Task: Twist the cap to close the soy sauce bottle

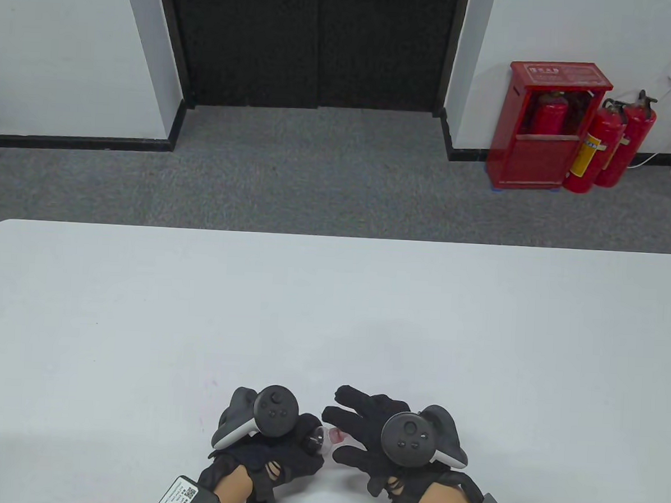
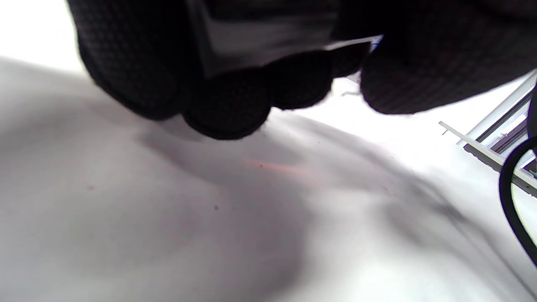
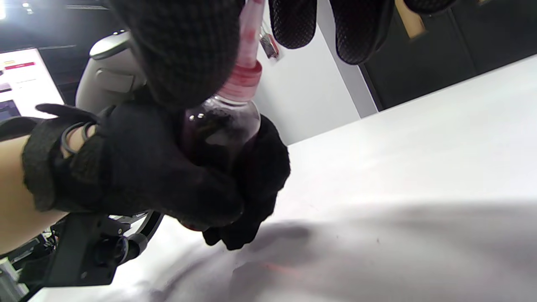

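Note:
The soy sauce bottle (image 3: 220, 134) is small and clear with dark liquid, and it lies tilted just above the white table (image 1: 332, 319) near the front edge. My left hand (image 1: 297, 438) grips its body, fingers wrapped around it. Its reddish cap (image 3: 245, 71) with a long nozzle points toward my right hand (image 1: 342, 429). In the table view only the neck and cap (image 1: 334, 434) show between the hands. My right thumb (image 3: 184, 50) and fingers (image 3: 293, 21) close around the cap. In the left wrist view my curled fingers (image 2: 226, 100) hide most of the bottle.
A faint red streak (image 2: 285, 167) marks the table under the hands. A black cable (image 2: 509, 201) hangs at the right of the left wrist view. Red fire extinguishers (image 1: 599, 141) stand on the floor far behind the table.

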`<action>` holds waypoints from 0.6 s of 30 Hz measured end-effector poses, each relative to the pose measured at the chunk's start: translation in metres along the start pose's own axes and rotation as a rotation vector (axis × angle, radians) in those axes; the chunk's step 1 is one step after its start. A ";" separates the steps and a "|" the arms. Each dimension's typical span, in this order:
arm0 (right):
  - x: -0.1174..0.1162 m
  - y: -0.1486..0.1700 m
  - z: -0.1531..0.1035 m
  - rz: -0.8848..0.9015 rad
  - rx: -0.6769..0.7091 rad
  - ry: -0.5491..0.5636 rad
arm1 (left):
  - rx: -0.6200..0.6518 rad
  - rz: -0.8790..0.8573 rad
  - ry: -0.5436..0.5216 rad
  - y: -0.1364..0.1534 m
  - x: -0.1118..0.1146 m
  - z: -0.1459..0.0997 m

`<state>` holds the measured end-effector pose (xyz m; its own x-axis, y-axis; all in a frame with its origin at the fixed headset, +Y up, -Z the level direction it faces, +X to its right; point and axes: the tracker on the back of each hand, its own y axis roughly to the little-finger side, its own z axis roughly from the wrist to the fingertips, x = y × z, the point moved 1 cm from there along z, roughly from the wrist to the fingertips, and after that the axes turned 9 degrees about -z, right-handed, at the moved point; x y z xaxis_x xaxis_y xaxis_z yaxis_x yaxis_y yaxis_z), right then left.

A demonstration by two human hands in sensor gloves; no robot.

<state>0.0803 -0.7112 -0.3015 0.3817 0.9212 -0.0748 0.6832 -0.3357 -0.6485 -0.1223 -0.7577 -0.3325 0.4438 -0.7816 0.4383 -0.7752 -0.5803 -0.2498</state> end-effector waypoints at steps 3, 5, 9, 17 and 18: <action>-0.001 -0.002 0.001 -0.030 -0.012 -0.008 | 0.002 -0.002 0.000 0.000 0.000 0.000; -0.002 -0.002 0.001 -0.028 -0.014 -0.007 | 0.004 0.002 0.004 0.000 0.000 0.000; -0.002 -0.002 0.001 -0.029 -0.027 -0.006 | 0.004 0.005 0.008 0.000 0.000 0.000; -0.002 -0.002 0.001 -0.032 -0.045 -0.019 | 0.006 0.010 0.010 -0.001 0.001 0.000; -0.002 -0.002 0.001 -0.035 -0.047 -0.018 | 0.007 0.011 0.011 -0.001 0.001 0.000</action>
<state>0.0775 -0.7124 -0.3011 0.3455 0.9360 -0.0666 0.7249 -0.3114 -0.6144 -0.1213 -0.7580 -0.3323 0.4303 -0.7852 0.4453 -0.7768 -0.5734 -0.2604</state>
